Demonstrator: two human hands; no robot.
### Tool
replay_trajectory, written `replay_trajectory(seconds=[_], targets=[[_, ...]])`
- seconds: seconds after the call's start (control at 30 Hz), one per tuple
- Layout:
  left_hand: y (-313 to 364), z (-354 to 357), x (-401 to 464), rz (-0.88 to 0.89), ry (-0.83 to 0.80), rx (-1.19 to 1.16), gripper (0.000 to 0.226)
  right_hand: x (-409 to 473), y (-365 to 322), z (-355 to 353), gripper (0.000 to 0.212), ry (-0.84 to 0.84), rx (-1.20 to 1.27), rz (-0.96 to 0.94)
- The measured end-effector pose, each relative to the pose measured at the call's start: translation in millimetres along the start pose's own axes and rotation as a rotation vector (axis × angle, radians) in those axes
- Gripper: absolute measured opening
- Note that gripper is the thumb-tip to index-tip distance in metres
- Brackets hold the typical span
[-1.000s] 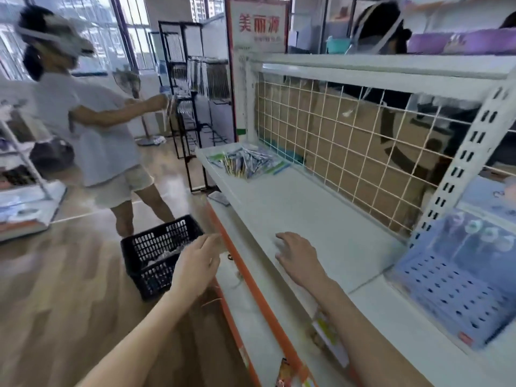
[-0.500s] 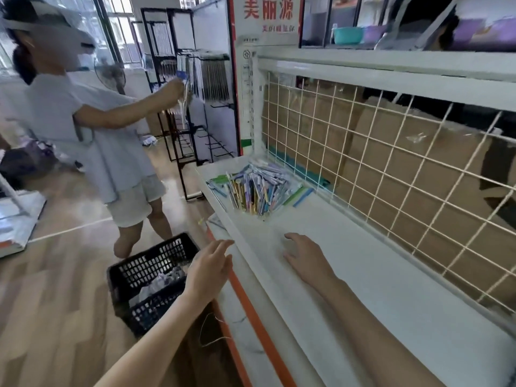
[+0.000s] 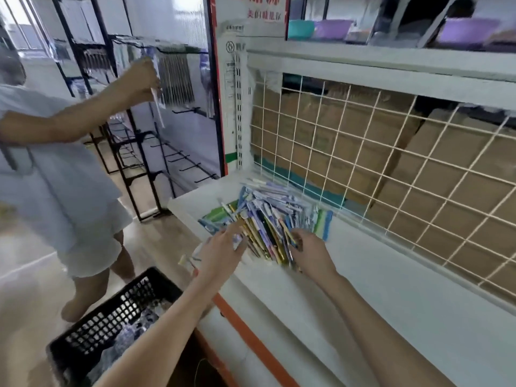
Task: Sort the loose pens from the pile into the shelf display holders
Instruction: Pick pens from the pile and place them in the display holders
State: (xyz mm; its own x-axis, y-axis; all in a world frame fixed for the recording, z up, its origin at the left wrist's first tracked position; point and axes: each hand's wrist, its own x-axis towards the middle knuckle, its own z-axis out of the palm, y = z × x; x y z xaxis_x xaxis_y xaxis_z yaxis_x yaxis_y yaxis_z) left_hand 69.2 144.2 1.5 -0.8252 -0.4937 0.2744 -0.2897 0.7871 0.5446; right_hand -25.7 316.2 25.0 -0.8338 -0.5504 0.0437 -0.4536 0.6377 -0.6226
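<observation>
Soft, even daylight fills the scene, apparently from the windows (image 3: pixel 25 32) at upper left, which wash out to a pale glare. Shadows are faint under the white shelf (image 3: pixel 405 289). Motion blur smears the whole frame; the pile of pens (image 3: pixel 268 219) reads as streaks. Wide-angle distortion bends the wire grid (image 3: pixel 391 163) and shelf edges toward the borders.

Bare shelf (image 3: pixel 377 289) lies open right of the pens (image 3: pixel 268 219); wire grid (image 3: pixel 391 163) blocks behind, basket (image 3: pixel 92 331) stands below left.
</observation>
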Motion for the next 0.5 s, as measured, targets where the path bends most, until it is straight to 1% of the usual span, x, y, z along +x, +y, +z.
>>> replay_trajectory(seconds=[0.17,0.3,0.4,0.5], targets=[[-12.3,11.8,67.5,0.03,-0.088,0.032,0.046,42.4,-14.3,14.8,0.037,0.046,-0.073,0.088],[-22.4,22.9,115.9,0.075,-0.143,0.067,0.044,66.1,-11.6,26.3,0.042,0.031,-0.174,0.149],[-30.8,30.3,143.0,0.101,-0.259,0.077,0.046,78.3,-7.9,33.3,0.043,0.03,-0.247,0.176],[-37.5,35.5,162.0,0.129,-0.351,0.121,0.041,85.7,-5.4,37.5,0.043,0.026,-0.323,0.189]])
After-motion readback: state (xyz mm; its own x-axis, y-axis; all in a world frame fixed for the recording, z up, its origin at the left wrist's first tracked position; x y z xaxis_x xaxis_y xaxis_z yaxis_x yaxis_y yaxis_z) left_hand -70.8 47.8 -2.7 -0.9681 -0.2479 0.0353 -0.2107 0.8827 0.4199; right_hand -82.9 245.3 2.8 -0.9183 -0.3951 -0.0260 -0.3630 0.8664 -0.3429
